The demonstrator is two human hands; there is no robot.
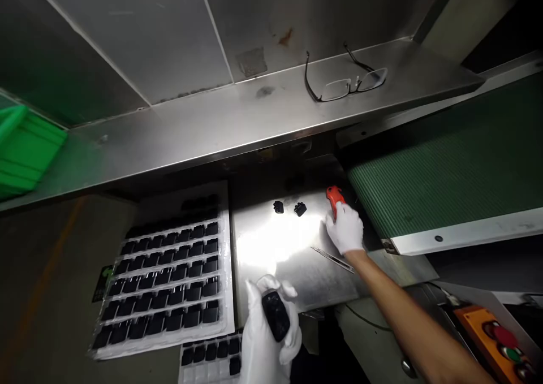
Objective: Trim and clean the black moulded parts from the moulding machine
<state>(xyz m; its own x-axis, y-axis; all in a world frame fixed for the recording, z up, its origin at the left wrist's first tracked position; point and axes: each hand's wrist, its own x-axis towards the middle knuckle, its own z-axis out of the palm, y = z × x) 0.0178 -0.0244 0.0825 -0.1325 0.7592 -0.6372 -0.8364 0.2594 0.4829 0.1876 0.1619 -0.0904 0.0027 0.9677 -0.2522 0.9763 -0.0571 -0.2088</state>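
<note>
In my gloved left hand (269, 333), low in the view, lies a black rounded plastic part (275, 315) with the fingers curled round it. My gloved right hand (347, 228) reaches to the right side of the metal worktop and grips a red-orange safety cutter (335, 196), its head showing beyond the fingers. Two small black pieces, one piece (278, 207) and another piece (300, 208), rest on the worktop left of that hand. Metal tweezers (333, 258) lie just below it.
A white tray (231, 293) of black parts in rows stands at left, above a second tray (207, 370). Eyeglasses (348, 87) rest on the steel shelf (190, 132). A green bin (29, 149) is far left, a green conveyor (458, 169) right, an orange button box (494, 339) lower right.
</note>
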